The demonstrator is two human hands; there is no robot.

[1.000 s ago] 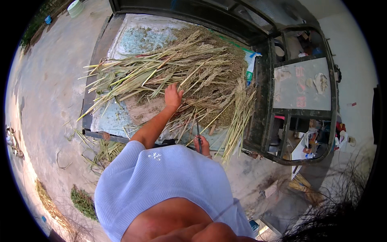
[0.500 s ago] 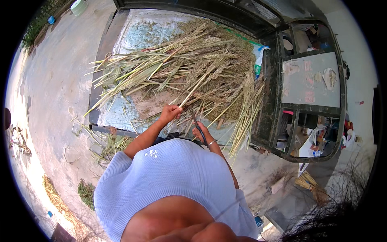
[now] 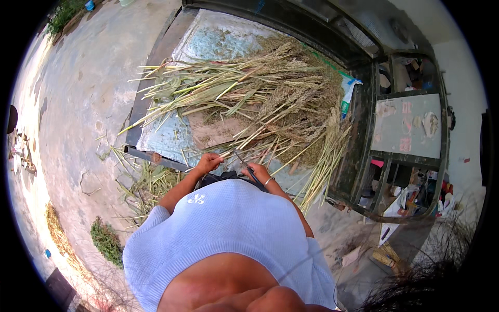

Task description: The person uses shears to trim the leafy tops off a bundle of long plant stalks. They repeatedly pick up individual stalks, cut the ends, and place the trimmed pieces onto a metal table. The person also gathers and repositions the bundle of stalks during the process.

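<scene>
My left hand (image 3: pixel 210 162) is closed round the cut end of a pale grain stalk (image 3: pixel 226 153), close to my body. Just to its right, my right hand (image 3: pixel 255 170) grips dark scissors (image 3: pixel 253 177), their thin blades pointing up and left toward the stalk. Whether the blades touch the stalk is too small to tell. Beyond both hands lies a big heap of dried grain stalks (image 3: pixel 234 86), bare stems to the left and seed heads (image 3: pixel 296 99) to the right. A separate bundle of stalks (image 3: pixel 325 166) hangs over the near right edge.
The heap rests on a pale blue sheet (image 3: pixel 208 39) over a dark metal truck-like bed (image 3: pixel 148 99). A metal frame with a grey panel (image 3: pixel 405 127) stands at right. Cut leaves and stems (image 3: pixel 150 192) litter the concrete floor (image 3: pixel 67 140) at near left. A straw broom (image 3: pixel 387 255) lies at lower right.
The view has shifted, so the heap sits lower and farther right. My left hand has drawn back toward my body with the stalk, and the scissors have tilted further left.
</scene>
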